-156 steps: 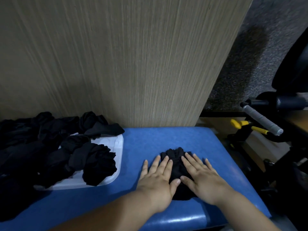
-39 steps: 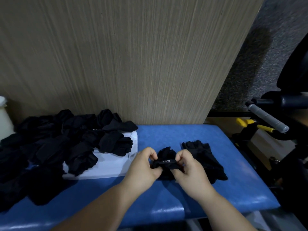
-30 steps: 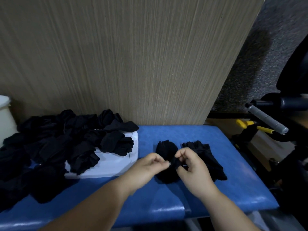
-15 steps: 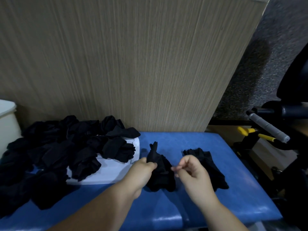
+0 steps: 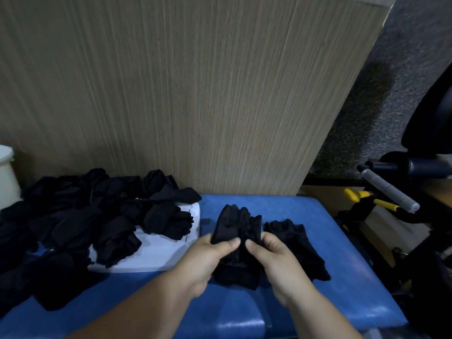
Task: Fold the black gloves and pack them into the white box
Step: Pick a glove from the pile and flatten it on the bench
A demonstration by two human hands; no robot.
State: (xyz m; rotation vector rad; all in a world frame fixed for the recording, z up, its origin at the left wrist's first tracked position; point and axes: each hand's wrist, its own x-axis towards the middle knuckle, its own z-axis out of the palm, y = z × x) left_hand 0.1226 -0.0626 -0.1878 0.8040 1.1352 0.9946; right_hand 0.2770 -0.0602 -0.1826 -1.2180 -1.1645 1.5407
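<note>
Gloves [image 5: 236, 231] in mid-fold, held up just over the blue tabletop [image 5: 342, 285] by both hands.

Nearest me, the left hand [image 5: 208, 255] and right hand [image 5: 274, 258] each pinch the black fabric between thumb and curled fingers, thumbs almost meeting at the middle, the glove fingers pointing away from the person. Just beside the right hand a second dark glove [image 5: 298, 243] lies flat on the tabletop, apparently waiting its turn. Further left, the white box [image 5: 156, 255] already carries several black bundles, though whether those are folded I cannot tell, and a loose heap of more gloves [image 5: 49, 231] spreads beyond it, so plenty seems left to do.
</note>
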